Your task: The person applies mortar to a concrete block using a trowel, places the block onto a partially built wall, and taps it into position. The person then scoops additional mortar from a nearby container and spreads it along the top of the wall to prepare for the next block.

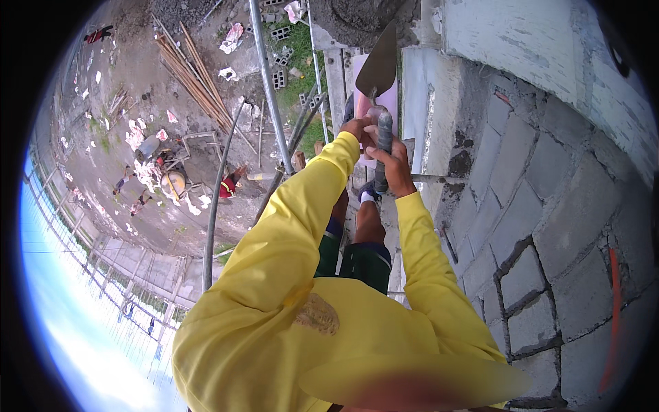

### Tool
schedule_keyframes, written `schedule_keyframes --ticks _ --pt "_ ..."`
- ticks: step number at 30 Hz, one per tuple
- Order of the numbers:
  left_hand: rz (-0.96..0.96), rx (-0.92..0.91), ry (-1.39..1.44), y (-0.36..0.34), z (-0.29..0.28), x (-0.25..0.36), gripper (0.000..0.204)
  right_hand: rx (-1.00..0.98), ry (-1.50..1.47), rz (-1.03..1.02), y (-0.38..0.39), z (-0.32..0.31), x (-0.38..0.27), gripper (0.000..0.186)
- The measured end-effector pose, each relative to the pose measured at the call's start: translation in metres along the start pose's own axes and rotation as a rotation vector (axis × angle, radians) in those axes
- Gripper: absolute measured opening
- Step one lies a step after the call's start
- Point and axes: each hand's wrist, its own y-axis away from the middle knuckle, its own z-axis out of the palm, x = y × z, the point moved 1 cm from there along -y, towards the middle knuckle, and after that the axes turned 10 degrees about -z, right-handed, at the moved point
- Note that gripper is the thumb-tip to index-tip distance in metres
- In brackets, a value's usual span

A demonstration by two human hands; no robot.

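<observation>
A pointed bricklayer's trowel is held in front of me, its blade pointing up and away. Its wrapped grey handle lies against my right hand, whose fingers and thumb close around it. Close beside it, my left hand is closed, with its fingertips near those of the right hand. Whatever sits between the left fingers, if anything, is hidden. Under the trowel lies a pale pink board on the planks. Beyond the blade tip is a heap of wet grey mortar.
A grey block wall with rough joints rises on my right. Metal scaffold poles stand on my left. Far below are long wooden poles, hollow blocks, scattered bags and several people around a drum.
</observation>
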Motion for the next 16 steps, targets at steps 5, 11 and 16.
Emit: schedule_keyframes --ticks 5,11,16 --pt "-0.054 0.549 -0.103 -0.072 -0.073 0.013 0.050 -0.010 0.165 -0.004 -0.057 0.004 -0.007 0.036" --pt "0.101 0.394 0.366 -0.146 -0.218 -0.031 0.033 0.162 1.125 0.094 -0.279 -0.093 0.038 0.048" --pt "0.072 -0.058 0.890 -0.161 -0.277 -0.081 0.032 0.202 1.471 0.005 -0.434 -0.135 0.086 0.052"
